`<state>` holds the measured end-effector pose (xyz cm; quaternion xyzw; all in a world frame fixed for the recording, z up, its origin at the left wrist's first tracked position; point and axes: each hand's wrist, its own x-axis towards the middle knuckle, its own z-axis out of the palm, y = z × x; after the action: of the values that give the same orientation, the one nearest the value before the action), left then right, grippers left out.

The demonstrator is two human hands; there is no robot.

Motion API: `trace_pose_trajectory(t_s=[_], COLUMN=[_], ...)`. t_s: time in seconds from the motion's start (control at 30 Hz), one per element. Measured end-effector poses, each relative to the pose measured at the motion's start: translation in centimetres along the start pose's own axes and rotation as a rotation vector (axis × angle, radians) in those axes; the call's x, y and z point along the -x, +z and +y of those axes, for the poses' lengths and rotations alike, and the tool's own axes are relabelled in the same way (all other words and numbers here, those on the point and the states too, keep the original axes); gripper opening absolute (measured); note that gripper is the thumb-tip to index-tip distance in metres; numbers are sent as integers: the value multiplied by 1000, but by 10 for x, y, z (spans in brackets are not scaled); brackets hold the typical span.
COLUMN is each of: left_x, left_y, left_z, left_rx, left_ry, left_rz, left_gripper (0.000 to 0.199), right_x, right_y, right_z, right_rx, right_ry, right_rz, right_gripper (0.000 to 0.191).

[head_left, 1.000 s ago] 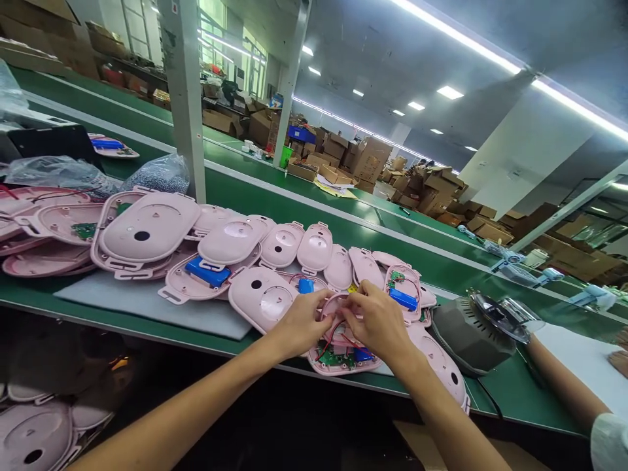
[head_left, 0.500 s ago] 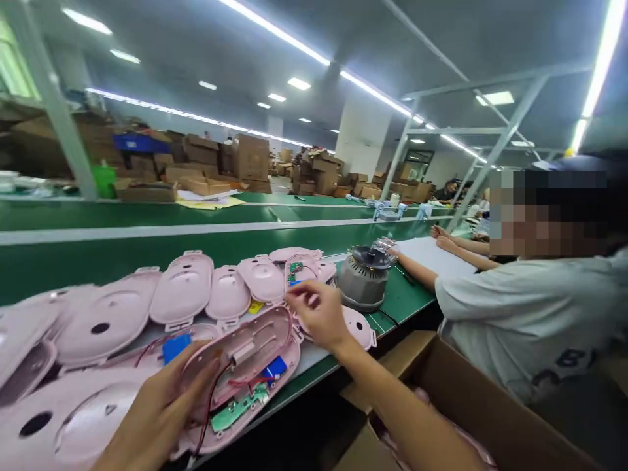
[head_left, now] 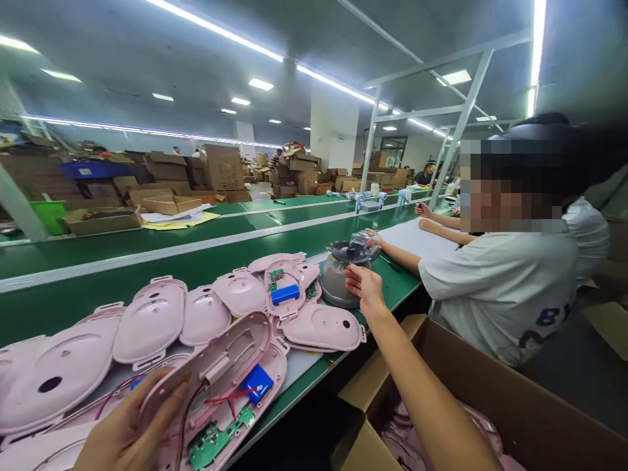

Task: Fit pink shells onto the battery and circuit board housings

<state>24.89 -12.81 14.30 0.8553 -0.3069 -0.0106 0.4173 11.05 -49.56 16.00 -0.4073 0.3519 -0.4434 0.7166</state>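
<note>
Pink oval plastic shell (head_left: 216, 386) with blue battery and green circuit board inside is lying at the green counter (head_left: 98, 288) edge, the left hand (head_left: 125, 432) gripping its near end. Right hand (head_left: 364, 288) is hovering open-fingered beside the grey round machine (head_left: 343, 278).

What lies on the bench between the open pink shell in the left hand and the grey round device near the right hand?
In the head view, a closed pink shell lies between the open pink shell and the grey round device.
</note>
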Motion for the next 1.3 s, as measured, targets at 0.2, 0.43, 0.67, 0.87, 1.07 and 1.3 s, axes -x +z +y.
trace_pose_trajectory(t_s=[0.2, 0.43, 0.67, 0.87, 1.07, 1.3], left_x=[26, 30, 37, 41, 46, 41], left_y=[0, 8, 12, 17, 13, 10], left_z=[52, 38, 38, 32, 35, 38], left_rx=[223, 424, 641, 770, 787, 624], left_ry=[-13, -106, -146, -123, -65, -23], left_rz=[-143, 48, 84, 64, 0, -47], left_gripper=[33, 30, 29, 31, 33, 41], right_x=[84, 181, 180, 194, 188, 167], right_y=[4, 66, 69, 73, 77, 74], right_z=[22, 63, 90, 99, 104, 101], right_rx=[190, 651, 781, 957, 1020, 855], right_ry=[-277, -932, -769, -876, -821, -481], right_rz=[-376, -1324, -1325, -1216, -939, -965], right_gripper=[27, 17, 20, 20, 25, 35])
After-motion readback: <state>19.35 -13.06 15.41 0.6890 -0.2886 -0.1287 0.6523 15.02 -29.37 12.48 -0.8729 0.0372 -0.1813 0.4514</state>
